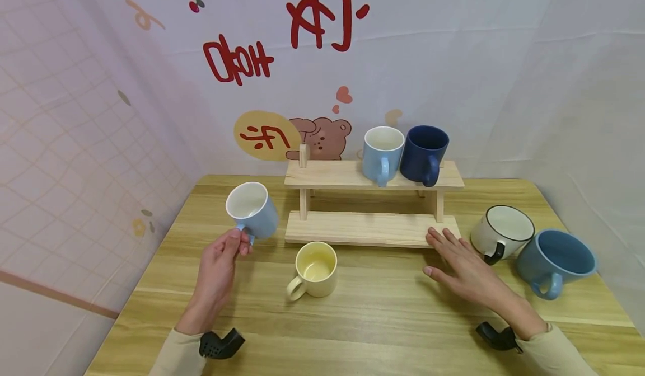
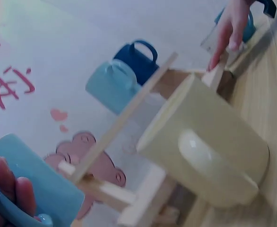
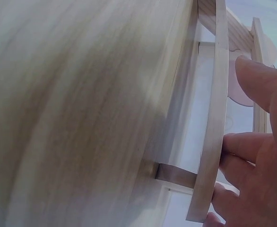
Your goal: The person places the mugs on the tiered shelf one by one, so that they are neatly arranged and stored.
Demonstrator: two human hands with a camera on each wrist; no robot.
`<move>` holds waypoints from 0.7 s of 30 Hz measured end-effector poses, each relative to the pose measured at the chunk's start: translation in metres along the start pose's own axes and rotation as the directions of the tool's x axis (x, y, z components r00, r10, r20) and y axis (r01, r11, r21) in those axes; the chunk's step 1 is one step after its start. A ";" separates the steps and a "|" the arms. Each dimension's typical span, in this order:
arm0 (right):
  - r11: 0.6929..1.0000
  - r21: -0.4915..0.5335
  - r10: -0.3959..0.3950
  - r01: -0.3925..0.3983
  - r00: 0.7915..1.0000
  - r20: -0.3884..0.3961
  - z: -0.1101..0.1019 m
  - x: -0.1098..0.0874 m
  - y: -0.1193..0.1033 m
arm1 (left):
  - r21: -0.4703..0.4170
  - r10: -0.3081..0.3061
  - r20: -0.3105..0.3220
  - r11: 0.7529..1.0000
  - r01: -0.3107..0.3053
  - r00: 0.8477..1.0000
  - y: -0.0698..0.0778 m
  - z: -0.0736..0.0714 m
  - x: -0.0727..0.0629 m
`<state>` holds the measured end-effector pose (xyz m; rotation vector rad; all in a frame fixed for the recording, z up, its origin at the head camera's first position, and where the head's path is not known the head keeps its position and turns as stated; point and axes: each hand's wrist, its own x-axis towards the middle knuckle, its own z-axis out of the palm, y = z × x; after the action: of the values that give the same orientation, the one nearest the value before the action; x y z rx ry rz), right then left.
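My left hand [image 1: 220, 262] pinches the handle of a light blue mug [image 1: 263, 217], white inside, left of the wooden two-step shelf [image 1: 347, 228]. In the left wrist view the fingers [image 2: 24, 194] curl through that mug's handle. My right hand [image 1: 466, 268] rests its nearly straight fingers on the right front edge of the lower step; the right wrist view shows the fingertips against the board [image 3: 213, 118]. Side by side on the upper step stand another light blue mug [image 1: 379, 160] and a navy mug [image 1: 420, 155], handles forward.
A yellow mug [image 1: 325, 281] stands on the wood-grain table [image 1: 353, 331] before the shelf, handle toward the left. Right of the shelf are a white mug [image 1: 489, 236] with black rim and handle, and a wide blue mug [image 1: 534, 264]. A printed cloth [image 1: 453, 85] hangs behind.
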<state>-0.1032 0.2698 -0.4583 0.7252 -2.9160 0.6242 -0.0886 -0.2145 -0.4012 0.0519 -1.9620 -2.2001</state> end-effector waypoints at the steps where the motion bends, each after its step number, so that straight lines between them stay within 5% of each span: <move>1: 1.000 0.002 -0.001 0.001 1.000 0.000 0.000 0.000 0.000 | -0.006 0.004 0.005 1.000 -0.004 1.000 0.003 0.002 -0.001; 12: 1.000 0.009 0.001 -0.001 1.000 0.005 0.000 -0.001 0.002 | -0.078 0.070 0.053 0.995 -0.066 0.996 0.029 0.028 -0.002; 21: 1.000 0.018 0.010 -0.011 1.000 0.016 0.000 -0.001 0.002 | -0.081 0.067 0.083 0.995 -0.060 0.994 0.044 0.050 0.002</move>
<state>-0.1036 0.2715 -0.4593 0.7203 -2.9339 0.6502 -0.0927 -0.1707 -0.3514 -0.1168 -1.8894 -2.2713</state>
